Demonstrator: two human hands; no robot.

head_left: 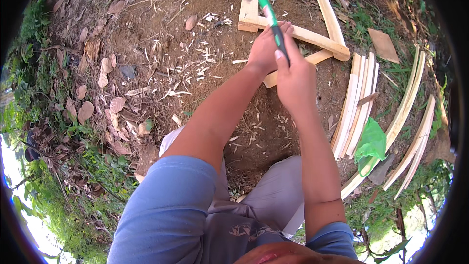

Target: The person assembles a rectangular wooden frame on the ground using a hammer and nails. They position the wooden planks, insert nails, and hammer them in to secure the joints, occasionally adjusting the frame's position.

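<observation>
My right hand point(296, 80) is closed round the black grip of a claw hammer point(266, 9) with a green handle. The hammer's metal head is raised at the far end, above a wooden board point(249, 5). Beside it, my left hand point(265, 50) is closed over a wooden strip point(317, 40) that crosses the board's near end; the hammer and my right hand partly hide its fingers. A curved wooden piece point(328, 7) meets this strip at its right end. Under them lies another short strip point(320, 57).
To the right, several cut wooden strips point(352, 107) lie side by side, with longer curved strips point(406, 100) beyond. A green plastic bag point(372, 143) rests on one. A flat brown piece point(384, 45) lies near the grass. Wood chips point(200, 71) and dry leaves point(85, 111) litter the soil.
</observation>
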